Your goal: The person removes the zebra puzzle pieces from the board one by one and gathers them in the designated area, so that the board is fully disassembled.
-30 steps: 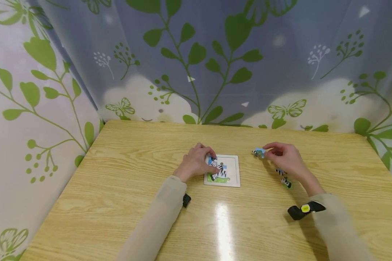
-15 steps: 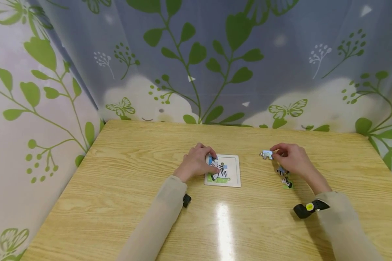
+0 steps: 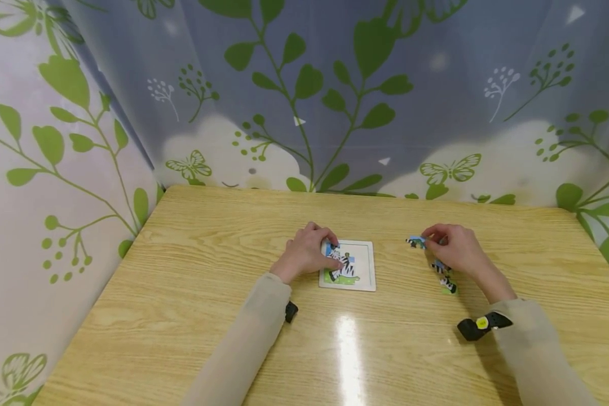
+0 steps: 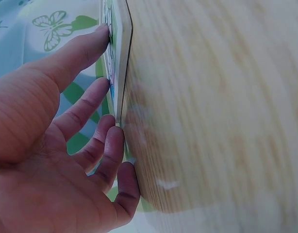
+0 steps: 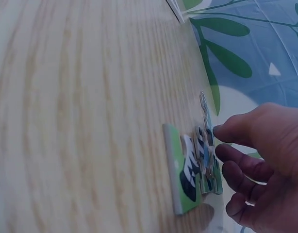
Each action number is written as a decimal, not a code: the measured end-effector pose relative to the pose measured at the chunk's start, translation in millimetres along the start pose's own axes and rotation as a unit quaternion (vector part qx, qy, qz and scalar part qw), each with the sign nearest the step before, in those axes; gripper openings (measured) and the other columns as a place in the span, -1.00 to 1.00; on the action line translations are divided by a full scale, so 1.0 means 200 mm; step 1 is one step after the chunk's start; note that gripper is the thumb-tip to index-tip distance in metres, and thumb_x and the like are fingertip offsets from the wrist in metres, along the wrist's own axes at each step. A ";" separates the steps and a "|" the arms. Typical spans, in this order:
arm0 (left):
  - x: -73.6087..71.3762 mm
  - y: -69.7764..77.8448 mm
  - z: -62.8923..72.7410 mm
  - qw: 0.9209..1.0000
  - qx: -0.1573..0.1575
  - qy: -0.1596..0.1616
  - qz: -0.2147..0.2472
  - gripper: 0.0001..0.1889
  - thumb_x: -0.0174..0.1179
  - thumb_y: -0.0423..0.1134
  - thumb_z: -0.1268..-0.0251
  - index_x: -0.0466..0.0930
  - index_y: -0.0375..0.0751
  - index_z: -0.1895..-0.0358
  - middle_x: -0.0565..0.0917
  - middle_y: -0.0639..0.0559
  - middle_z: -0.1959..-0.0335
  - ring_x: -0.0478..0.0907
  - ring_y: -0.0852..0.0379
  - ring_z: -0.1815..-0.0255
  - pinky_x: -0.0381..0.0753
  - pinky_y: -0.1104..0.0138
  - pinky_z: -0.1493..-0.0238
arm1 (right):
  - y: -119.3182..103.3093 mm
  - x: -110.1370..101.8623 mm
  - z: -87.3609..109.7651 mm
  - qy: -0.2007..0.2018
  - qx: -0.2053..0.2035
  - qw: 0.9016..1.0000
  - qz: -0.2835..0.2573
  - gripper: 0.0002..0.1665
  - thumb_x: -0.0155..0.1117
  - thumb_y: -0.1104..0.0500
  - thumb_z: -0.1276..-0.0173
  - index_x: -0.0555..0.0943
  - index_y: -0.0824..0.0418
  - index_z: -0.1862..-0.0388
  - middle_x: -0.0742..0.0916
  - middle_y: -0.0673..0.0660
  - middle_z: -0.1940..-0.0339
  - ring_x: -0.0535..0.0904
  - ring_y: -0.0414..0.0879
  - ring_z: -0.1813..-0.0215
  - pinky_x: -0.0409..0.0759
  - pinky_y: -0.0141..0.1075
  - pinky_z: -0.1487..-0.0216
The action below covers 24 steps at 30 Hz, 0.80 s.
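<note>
In the head view, a square puzzle board (image 3: pixel 364 265) is laid on the desk (image 3: pixel 157 316), about midway between its left and right edges and short of the back edge, where a leaf-patterned curtain (image 3: pixel 213 73) is hung. Joined zebra pieces (image 3: pixel 346 265) are seated along the board's left side. That side is touched by the left hand (image 3: pixel 307 251), its grip wide, with thumb and index finger set well apart. Toward the desk's right edge, a blue-and-striped puzzle piece (image 3: pixel 415 242) is pinched at the fingertips of the right hand (image 3: pixel 451 246) in a narrow grip. Nearer the person, a striped middle piece (image 3: pixel 440 267) and a green-based hoof piece (image 3: pixel 448 286) are lying close together; whether they touch cannot be told. In the left wrist view, the board is seen almost edge-on, its face touched by the thumb and index fingertips, the middle fingertip placed at its rim. In the right wrist view, the hoof piece is shown closest, the other pieces are overlapped behind it, and a board corner is glimpsed at the top.
</note>
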<state>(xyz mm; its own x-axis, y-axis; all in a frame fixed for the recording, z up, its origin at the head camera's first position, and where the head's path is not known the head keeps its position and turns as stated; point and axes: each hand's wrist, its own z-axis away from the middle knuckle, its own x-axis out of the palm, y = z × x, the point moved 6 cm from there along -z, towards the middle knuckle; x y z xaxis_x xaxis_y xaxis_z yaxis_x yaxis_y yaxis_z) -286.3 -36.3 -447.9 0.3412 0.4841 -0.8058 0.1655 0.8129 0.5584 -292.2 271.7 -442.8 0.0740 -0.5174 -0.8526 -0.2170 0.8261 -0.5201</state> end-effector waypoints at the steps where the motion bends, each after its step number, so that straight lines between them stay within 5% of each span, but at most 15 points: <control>1: 0.00 0.00 0.00 1.000 0.001 0.000 -0.001 -0.57 0.51 0.11 -0.12 0.62 0.15 -0.03 0.45 0.02 -0.22 0.37 -0.10 -0.22 0.35 0.00 -0.12 | 0.00 0.00 0.01 0.005 0.000 1.000 -0.003 -0.72 0.25 0.18 -0.47 0.69 0.31 -0.03 0.77 0.24 0.25 0.58 -0.13 0.39 0.48 -0.27 0.40; 8: 0.00 0.01 0.01 1.000 0.008 -0.007 -0.001 -0.56 0.50 0.09 -0.14 0.61 0.12 -0.05 0.44 0.01 -0.20 0.36 -0.09 -0.21 0.34 -0.01 -0.15 | -0.13 0.00 0.04 0.049 -0.038 0.997 -0.045 -0.73 0.27 0.18 -0.49 0.71 0.31 -0.02 0.77 0.21 0.27 0.58 -0.13 0.38 0.47 -0.32 0.44; 24: -0.01 0.03 0.08 0.999 0.030 0.003 0.018 -0.55 0.49 0.03 -0.16 0.63 0.05 -0.10 0.43 -0.08 -0.32 0.42 -0.11 -0.30 0.35 -0.19 -0.32 | -0.47 0.27 0.04 -0.020 -0.100 0.989 -0.105 -0.81 0.35 0.20 -0.42 0.74 0.19 0.04 0.77 0.05 0.27 0.64 -0.18 0.28 0.59 -0.34 0.26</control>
<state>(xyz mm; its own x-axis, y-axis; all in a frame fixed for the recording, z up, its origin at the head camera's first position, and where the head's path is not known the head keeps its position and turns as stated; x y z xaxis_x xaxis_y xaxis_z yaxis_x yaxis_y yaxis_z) -270.2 -37.4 -440.2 0.3424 0.5156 -0.7855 0.2084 0.7735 0.5986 -260.5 168.0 -441.0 0.1755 -0.6598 -0.7307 -0.3800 0.6393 -0.6685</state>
